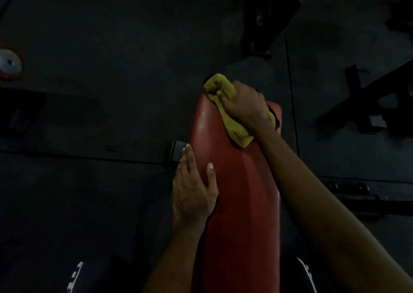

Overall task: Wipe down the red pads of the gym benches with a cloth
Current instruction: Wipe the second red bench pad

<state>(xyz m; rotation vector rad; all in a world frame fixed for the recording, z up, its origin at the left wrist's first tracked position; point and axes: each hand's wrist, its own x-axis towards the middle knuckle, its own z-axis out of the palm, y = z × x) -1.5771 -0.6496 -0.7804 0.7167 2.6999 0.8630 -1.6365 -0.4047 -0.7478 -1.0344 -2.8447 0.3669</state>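
- Floor (pixel 100 46): dark rubber mats with thin seams, filling most of the view, dim throughout.
- Pad (pixel 241 192): long, red and glossy, running from the bottom edge up the middle to a rounded far end; faint ridge along its length; small wet-looking glints near the far left edge; dark mark at the far right corner, too dim to tell what.
- Frame (pixel 366 105): dark metal bars on the floor to the right, well apart from the pad.
- Machine base (pixel 266 24): black, beyond the pad's far end at the top of the view, details lost in shadow.
- Right hand (pixel 243 107): at the end of a bare forearm reaching in from the lower right across the pad; palm down on the pad's far end, curled over the cloth and gripping it, one fingertip showing on the bunched part.
- Left hand (pixel 193 190): laid flat against the pad's left edge about halfway along, straight and relaxed, thumb spread onto the top surface; holding nothing.
- Cloth (pixel 235 129): yellow-green, crumpled, on the far end of the pad beneath the right hand; one lump poking out past the pad's tip, one flap trailing back beside the wrist.
- Plate (pixel 9 62): round, white with a red rim, on the floor at the left edge, partly cut off.
- Striped shapes (pixel 76 275): dark with white stripes, at the bottom edge either side of the pad; shoes or clothing, cannot tell.
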